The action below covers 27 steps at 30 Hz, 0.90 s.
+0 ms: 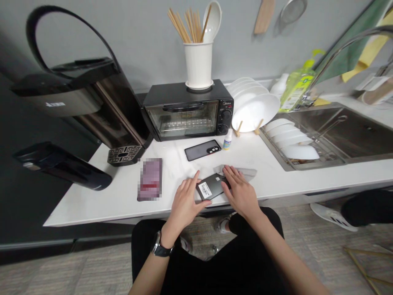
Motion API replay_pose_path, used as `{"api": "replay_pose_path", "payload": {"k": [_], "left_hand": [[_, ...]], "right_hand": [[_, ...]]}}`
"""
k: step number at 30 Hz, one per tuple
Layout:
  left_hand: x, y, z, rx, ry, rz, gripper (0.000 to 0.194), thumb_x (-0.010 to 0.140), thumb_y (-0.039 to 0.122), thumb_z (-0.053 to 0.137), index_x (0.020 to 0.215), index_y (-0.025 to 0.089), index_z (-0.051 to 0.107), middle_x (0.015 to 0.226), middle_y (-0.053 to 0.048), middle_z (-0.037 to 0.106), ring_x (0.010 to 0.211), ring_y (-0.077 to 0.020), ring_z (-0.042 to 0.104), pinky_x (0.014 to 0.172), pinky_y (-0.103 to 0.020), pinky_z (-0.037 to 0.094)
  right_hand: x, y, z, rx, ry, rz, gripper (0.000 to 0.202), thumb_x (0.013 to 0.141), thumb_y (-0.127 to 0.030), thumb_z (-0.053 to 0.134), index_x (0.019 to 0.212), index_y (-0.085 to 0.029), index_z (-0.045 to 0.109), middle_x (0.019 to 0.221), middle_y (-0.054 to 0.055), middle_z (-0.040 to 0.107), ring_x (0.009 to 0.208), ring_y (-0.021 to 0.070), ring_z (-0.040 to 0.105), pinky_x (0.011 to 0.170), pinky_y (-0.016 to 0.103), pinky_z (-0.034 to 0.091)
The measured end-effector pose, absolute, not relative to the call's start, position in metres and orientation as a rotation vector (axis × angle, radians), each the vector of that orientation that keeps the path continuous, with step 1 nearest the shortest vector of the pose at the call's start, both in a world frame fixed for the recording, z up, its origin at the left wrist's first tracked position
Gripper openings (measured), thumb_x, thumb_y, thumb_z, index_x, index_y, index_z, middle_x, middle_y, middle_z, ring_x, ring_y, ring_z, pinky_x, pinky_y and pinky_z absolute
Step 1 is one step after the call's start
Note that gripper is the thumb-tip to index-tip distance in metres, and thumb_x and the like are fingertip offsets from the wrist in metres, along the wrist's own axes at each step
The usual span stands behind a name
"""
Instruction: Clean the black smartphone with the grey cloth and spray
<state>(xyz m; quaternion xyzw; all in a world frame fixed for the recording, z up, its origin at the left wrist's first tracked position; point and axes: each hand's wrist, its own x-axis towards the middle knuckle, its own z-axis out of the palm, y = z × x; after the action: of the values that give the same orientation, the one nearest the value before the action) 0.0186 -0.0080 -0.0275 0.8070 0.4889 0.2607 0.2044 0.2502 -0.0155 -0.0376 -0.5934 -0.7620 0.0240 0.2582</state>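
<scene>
A dark phone (213,186) with a white barcode label lies at the counter's front edge, its back facing up. My left hand (186,200) grips its left end between thumb and fingers. Over the phone's right end rests my right hand (241,190), fingers together on a grey cloth (248,173) that lies partly beneath them. Behind the phone are a black-framed phone case (202,150) and a small white spray bottle (227,140). A purple item (150,179), partly pixelated, lies to the left.
A toaster oven (187,119) stands at the back, a water dispenser (101,106) and dark bottle (64,166) at the left. White plates (256,112) stand in a rack beside the sink (353,131). Another person's shoe (333,216) shows at the right.
</scene>
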Motion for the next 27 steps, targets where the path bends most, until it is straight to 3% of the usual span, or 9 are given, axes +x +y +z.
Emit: {"api": "replay_pose_path", "payload": {"k": [6, 10, 15, 19, 24, 27], "left_hand": [[0.017, -0.012, -0.031, 2.273, 1.396, 0.703, 0.1, 0.085, 0.013, 0.072, 0.166, 0.026, 0.015, 0.13, -0.01, 0.061, 0.117, -0.0288, 0.055, 0.104, -0.046, 0.049], [0.018, -0.011, -0.029, 2.243, 1.391, 0.721, 0.104, 0.083, 0.021, 0.08, 0.165, 0.029, 0.017, 0.131, -0.009, 0.062, 0.118, -0.0292, 0.057, 0.105, -0.047, 0.048], [0.02, -0.007, -0.027, 2.238, 1.384, 0.722, 0.112, 0.079, 0.036, 0.088, 0.165, 0.03, 0.016, 0.135, -0.007, 0.064, 0.12, -0.03, 0.057, 0.108, -0.049, 0.046], [0.02, -0.008, -0.029, 2.236, 1.393, 0.725, 0.109, 0.081, 0.033, 0.086, 0.165, 0.031, 0.016, 0.134, -0.007, 0.064, 0.12, -0.0298, 0.058, 0.108, -0.049, 0.045], [0.018, -0.012, -0.035, 2.269, 1.399, 0.727, 0.098, 0.088, 0.018, 0.072, 0.166, 0.027, 0.013, 0.133, -0.011, 0.06, 0.119, -0.03, 0.055, 0.106, -0.048, 0.048], [0.018, -0.012, -0.033, 2.252, 1.394, 0.727, 0.103, 0.086, 0.021, 0.076, 0.166, 0.029, 0.012, 0.129, -0.01, 0.061, 0.117, -0.0306, 0.056, 0.103, -0.049, 0.049]], "right_hand": [[0.181, -0.049, -0.032, -1.285, -2.275, 0.219, 0.055, 0.104, -0.031, 0.047, 0.155, -0.009, 0.047, 0.16, 0.015, 0.047, 0.151, 0.0277, 0.042, 0.125, 0.051, 0.039], [0.206, -0.069, -0.037, -1.291, -2.311, 0.236, 0.054, 0.106, -0.028, 0.044, 0.158, -0.016, 0.043, 0.162, 0.009, 0.045, 0.151, 0.025, 0.042, 0.123, 0.05, 0.042], [0.263, -0.04, -0.043, -1.557, -2.123, 0.083, 0.052, 0.108, -0.035, 0.044, 0.157, -0.017, 0.045, 0.16, 0.011, 0.049, 0.151, 0.0288, 0.043, 0.122, 0.055, 0.042], [0.241, -0.015, -0.042, -1.583, -2.082, 0.048, 0.057, 0.106, -0.043, 0.049, 0.154, -0.011, 0.05, 0.158, 0.016, 0.05, 0.151, 0.0334, 0.042, 0.122, 0.057, 0.041], [0.183, -0.035, -0.034, -1.346, -2.234, 0.186, 0.06, 0.105, -0.039, 0.049, 0.156, -0.008, 0.045, 0.158, 0.018, 0.049, 0.15, 0.0309, 0.045, 0.122, 0.053, 0.042], [0.195, -0.059, -0.034, -1.271, -2.286, 0.229, 0.058, 0.106, -0.034, 0.048, 0.16, -0.016, 0.04, 0.16, 0.013, 0.048, 0.149, 0.0277, 0.046, 0.121, 0.05, 0.044]]}}
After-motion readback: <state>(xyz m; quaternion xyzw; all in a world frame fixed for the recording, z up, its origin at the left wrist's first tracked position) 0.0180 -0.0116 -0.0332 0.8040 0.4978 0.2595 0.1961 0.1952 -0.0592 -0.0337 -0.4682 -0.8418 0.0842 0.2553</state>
